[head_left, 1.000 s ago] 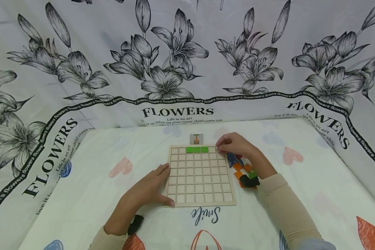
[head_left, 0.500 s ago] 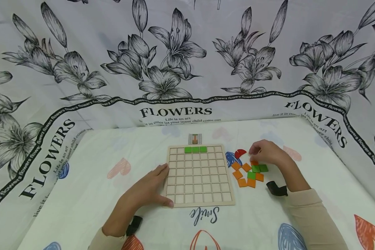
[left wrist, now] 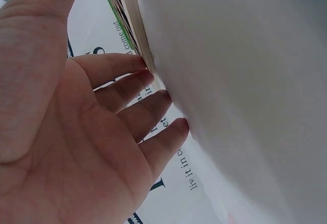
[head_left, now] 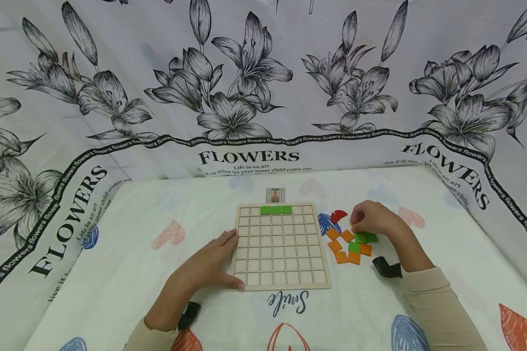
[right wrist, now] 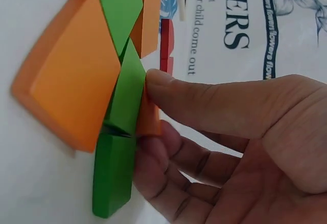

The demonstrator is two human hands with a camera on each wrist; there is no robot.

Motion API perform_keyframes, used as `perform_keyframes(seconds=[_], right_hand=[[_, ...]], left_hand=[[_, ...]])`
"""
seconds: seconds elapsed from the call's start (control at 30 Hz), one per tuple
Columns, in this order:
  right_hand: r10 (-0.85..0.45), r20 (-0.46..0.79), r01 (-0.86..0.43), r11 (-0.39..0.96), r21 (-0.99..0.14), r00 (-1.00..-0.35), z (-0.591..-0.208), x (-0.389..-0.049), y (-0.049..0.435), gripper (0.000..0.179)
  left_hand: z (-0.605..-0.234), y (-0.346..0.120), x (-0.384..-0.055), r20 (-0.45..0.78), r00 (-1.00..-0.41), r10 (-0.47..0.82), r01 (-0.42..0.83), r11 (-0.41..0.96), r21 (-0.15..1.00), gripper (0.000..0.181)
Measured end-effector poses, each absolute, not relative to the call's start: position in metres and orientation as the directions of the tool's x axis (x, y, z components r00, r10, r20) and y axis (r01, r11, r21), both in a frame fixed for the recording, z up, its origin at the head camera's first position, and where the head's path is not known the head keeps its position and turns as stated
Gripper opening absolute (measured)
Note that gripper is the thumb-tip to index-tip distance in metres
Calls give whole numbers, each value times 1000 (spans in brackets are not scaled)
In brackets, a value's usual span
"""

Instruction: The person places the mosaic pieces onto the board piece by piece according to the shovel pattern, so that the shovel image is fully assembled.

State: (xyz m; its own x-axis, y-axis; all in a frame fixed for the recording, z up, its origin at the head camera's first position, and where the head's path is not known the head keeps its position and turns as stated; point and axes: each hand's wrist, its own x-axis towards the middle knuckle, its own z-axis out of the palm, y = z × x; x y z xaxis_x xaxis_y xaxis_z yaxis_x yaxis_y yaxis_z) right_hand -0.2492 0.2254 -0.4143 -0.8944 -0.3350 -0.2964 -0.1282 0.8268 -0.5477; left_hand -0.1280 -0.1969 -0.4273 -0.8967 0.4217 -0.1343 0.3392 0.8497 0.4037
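Observation:
A square wooden grid board lies on the table, with a row of green square tiles in its far row. My left hand rests along the board's left side, thumb at the near corner; the left wrist view shows its fingertips extended by the board's edge. Right of the board, my right hand is at the far end of a loose group of tiles. Its thumb and fingers pinch an orange tile beside two green tiles. The hand hides that orange tile in the head view.
Several loose orange tiles and a few green ones lie between the board and my right wrist. Beyond them are red curved pieces. A small card with a grid pattern lies past the board's far edge. A flower-printed curtain stands behind.
My right hand has left the board's far right corner and moved right to the loose tiles, where it now pinches an orange one. The left hand stays at the board.

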Motion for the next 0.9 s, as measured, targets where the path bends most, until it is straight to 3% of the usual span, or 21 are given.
perform_keyframes(seconds=[0.23,0.9], right_hand=[[-348,-289,-85,755,-650,-892,-418,-252,232,5],[-242,-304,144,515,-845,-921,-427,-262,241,26]], left_hand=[[-427,-197,-128,-134,-898,418,333,848,413,123],[-430,-199,-128,-136,-903,408,322,851,416,126]])
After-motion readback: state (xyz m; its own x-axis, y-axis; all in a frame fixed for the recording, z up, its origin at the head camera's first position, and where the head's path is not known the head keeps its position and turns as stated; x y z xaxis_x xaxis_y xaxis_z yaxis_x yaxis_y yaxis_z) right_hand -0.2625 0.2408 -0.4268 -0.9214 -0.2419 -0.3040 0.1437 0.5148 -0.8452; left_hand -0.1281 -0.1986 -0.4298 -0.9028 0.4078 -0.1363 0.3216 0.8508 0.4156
